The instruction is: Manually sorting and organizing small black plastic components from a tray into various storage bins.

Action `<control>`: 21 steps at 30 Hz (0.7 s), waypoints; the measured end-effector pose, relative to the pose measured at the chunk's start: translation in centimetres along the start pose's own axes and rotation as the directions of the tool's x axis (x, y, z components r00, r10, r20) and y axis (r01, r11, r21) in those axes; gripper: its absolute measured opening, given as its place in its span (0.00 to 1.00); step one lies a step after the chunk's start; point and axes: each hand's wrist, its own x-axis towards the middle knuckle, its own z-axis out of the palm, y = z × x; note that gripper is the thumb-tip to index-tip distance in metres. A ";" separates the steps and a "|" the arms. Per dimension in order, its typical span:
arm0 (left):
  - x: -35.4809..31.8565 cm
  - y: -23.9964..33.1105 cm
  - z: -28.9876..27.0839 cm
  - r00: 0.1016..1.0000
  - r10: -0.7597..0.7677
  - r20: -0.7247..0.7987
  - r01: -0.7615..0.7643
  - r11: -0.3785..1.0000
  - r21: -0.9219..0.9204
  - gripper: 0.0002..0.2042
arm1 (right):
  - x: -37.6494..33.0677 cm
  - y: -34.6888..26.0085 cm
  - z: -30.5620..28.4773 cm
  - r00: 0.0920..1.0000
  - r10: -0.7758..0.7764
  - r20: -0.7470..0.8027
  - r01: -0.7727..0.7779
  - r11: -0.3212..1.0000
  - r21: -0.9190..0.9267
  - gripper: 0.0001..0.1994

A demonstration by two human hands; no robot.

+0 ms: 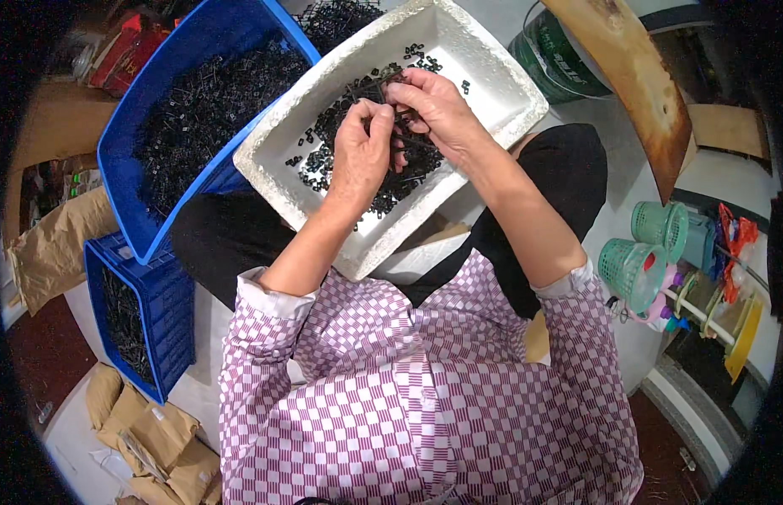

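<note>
The left hand [363, 151] and right hand [442, 111] are pinching what looks like a black plastic strip [373, 89] above the white foam box [526, 106], where small black pieces [393, 195] are lying loose, seemingly finished, while the black heap [208, 118] in the blue tub [122, 164] is apparently awaiting work.

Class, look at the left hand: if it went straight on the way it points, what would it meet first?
The left hand would probably meet the right hand, close ahead toward the upper right, though their depths are hard to compare.
</note>
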 end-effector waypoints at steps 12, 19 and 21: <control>-0.9 0.6 -0.2 0.996 -0.057 0.065 0.053 0.997 0.059 0.10 | 0.3 -0.7 -2.4 0.978 0.161 -0.136 -0.162 0.987 0.004 0.05; -0.7 -0.1 0.0 0.993 0.051 0.109 -0.084 0.942 0.325 0.09 | 0.4 -0.3 -2.1 0.997 0.054 -0.048 -0.057 0.995 -0.079 0.05; -0.8 0.1 0.1 0.984 -0.081 0.161 0.052 0.983 0.177 0.08 | 0.6 -0.2 -2.1 0.989 -0.002 -0.147 0.001 1.000 -0.011 0.04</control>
